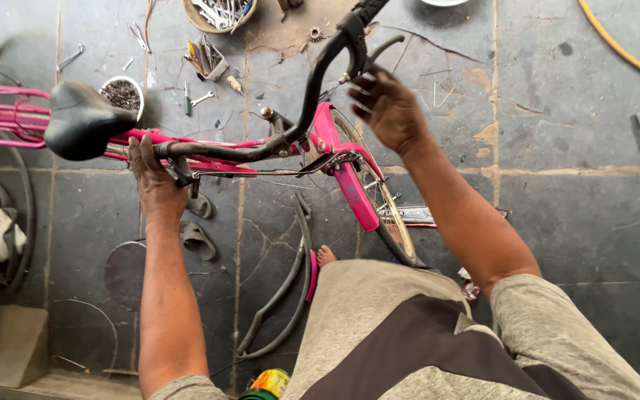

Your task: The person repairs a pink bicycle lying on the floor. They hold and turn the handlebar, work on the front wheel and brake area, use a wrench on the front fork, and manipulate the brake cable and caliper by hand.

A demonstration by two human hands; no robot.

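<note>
A pink bicycle [350, 185] stands below me on the tiled floor, with a black saddle [83, 122] at the left and a black handlebar [312, 89] running up to the top. My left hand [153, 174] is wrapped around the left handlebar grip beside the saddle. Just right of the handlebar's upper end, near the brake lever [379, 48], my right hand [387, 107] hovers with its fingers curled and holds nothing. The front wheel [387, 215] and its pink mudguard point toward my leg.
Wrenches and small tools [201, 96] lie scattered on the floor at the top, with a bowl of parts [220, 13] and a tin of bits [121, 92]. A loose black tyre strip [290, 281] lies by my bare foot [325, 255]. Tyres [16, 244] are stacked at the left.
</note>
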